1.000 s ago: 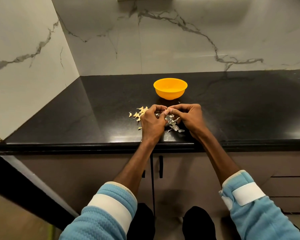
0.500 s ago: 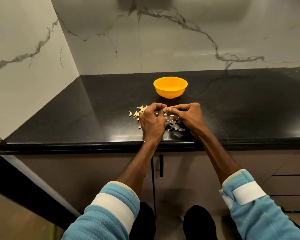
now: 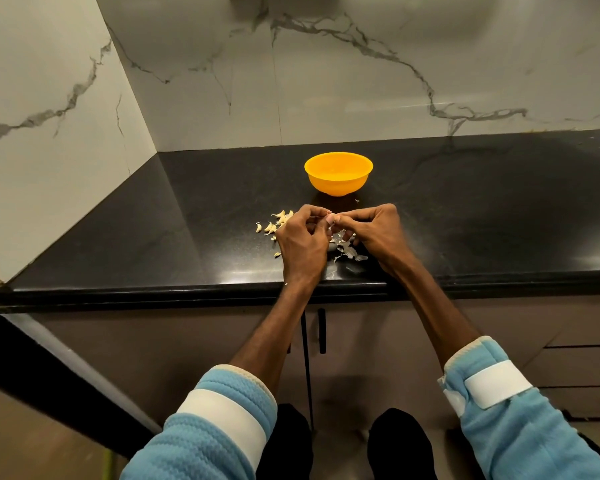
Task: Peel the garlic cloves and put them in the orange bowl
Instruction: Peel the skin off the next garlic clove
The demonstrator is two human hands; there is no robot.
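Head view showed the left hand (image 3: 300, 242) and right hand (image 3: 378, 233) meeting above the black counter (image 3: 187, 237), fingertips of both pinching 1 garlic clove (image 3: 330, 219). The orange bowl (image 3: 338, 181) stood straight ahead, just beyond the knuckles, about equally near both hands. The clove's long axis was too hidden to tell.

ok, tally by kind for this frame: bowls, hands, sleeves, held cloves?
orange bowl: 1
hands: 2 (left hand, right hand)
garlic clove pinched between them: 1
blue sleeves: 2 (left sleeve, right sleeve)
Total: 6
Not counted: loose garlic pieces and peel scraps, too small and overlapped.
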